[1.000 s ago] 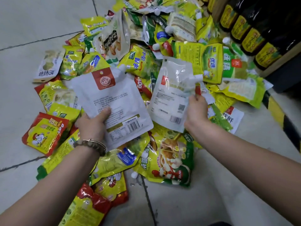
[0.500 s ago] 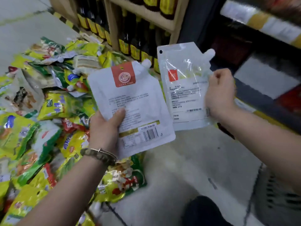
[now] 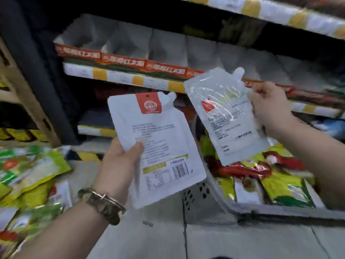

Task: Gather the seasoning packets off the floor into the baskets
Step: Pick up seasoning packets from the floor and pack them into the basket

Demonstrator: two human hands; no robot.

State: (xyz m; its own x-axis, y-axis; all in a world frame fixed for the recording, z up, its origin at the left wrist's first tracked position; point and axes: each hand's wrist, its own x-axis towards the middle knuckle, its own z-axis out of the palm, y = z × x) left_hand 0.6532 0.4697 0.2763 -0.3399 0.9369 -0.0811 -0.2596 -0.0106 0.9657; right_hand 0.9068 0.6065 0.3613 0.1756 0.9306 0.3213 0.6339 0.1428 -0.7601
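Two pouches are held off the floor, the white pouch (image 3: 158, 146) pinched between thumb and fingers of the left hand (image 3: 119, 161), the glossy pouch (image 3: 227, 116) gripped at its edge by the right hand (image 3: 268, 105) over the basket (image 3: 261, 209), likely for dropping in beside the packets (image 3: 283, 187) there

Motion blur smears the whole view. Print on the white pouch (image 3: 158, 146) and on the clear pouch (image 3: 224, 116) is too soft to read. The left hand (image 3: 119, 161) shows only its thumb in front of the white pouch, with the fingers hidden behind it. The right hand (image 3: 268, 107) covers the clear pouch's right edge. Both pouches and the right forearm hide parts of the basket (image 3: 197, 195). Loose packets (image 3: 28, 174) run off the left edge. Lettering on the shelf boxes (image 3: 121, 58) cannot be made out.
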